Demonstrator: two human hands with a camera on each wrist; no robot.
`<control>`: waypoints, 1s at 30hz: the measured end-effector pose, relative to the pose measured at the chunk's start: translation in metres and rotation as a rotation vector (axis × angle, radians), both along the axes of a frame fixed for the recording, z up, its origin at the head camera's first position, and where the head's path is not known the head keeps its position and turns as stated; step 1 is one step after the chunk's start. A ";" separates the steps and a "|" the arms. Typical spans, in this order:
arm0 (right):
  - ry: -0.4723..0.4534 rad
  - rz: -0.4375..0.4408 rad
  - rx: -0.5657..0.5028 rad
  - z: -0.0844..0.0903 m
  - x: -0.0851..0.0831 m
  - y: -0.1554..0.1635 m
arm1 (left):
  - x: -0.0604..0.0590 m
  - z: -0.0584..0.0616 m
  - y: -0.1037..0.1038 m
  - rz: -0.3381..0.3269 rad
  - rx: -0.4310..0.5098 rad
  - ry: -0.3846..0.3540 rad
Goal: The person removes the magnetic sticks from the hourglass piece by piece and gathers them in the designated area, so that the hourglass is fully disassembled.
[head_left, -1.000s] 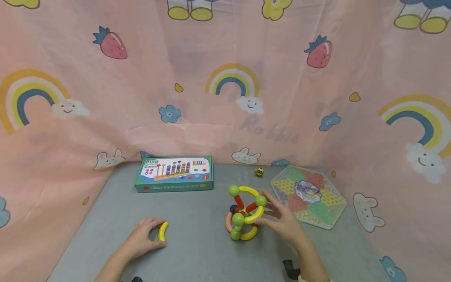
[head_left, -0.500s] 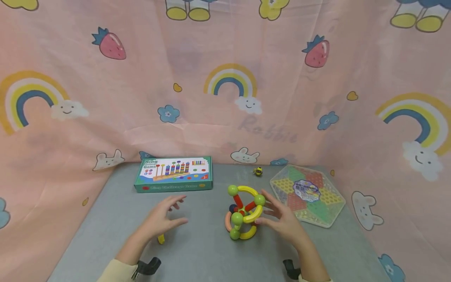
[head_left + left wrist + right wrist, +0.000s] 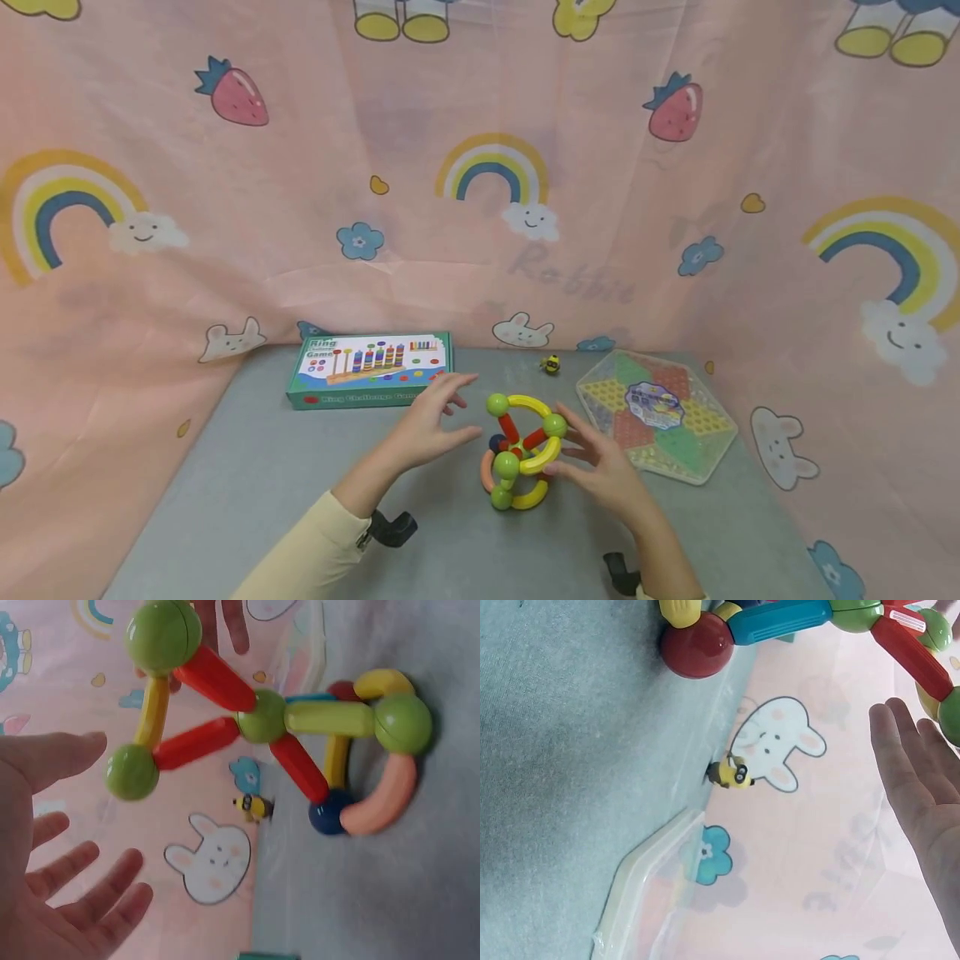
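Left hand: the left hand [image 3: 429,427] is in the air just left of the toy, with the fingers [image 3: 71,866] spread and straight; it holds nothing and does not touch the toy.
Right hand: the right hand [image 3: 600,468] is at the right side of the toy, fingers straight and relaxed; its fingertips [image 3: 558,469] are at the yellow curved stick, but I cannot tell if they really touch it.
Toy: the ball-and-stick toy [image 3: 521,451] stands on the grey table [image 3: 247,475], near the middle, between the two hands. It is made of green balls, red straight sticks, yellow curved sticks, one peach curved stick and a dark blue ball [image 3: 328,813] at the bottom.
Box: a green game box [image 3: 371,368] lies flat at the back of the table, left of the toy.
Board: a clear hexagon game board [image 3: 656,414] lies to the right of the toy.
Small figure: a little yellow bee figure [image 3: 551,364] stands at the back edge of the table, near the pink cartoon curtain [image 3: 480,167].
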State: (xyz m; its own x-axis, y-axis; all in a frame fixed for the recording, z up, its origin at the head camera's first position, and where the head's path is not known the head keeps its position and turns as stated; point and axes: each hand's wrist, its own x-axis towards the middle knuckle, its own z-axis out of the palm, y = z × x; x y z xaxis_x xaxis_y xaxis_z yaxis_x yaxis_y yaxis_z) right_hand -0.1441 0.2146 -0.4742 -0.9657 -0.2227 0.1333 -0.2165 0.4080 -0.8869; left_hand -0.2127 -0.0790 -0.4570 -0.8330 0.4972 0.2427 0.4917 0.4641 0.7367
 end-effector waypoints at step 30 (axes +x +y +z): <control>-0.047 -0.037 0.072 0.006 0.000 -0.004 | -0.018 0.001 0.046 -0.039 -0.047 -0.119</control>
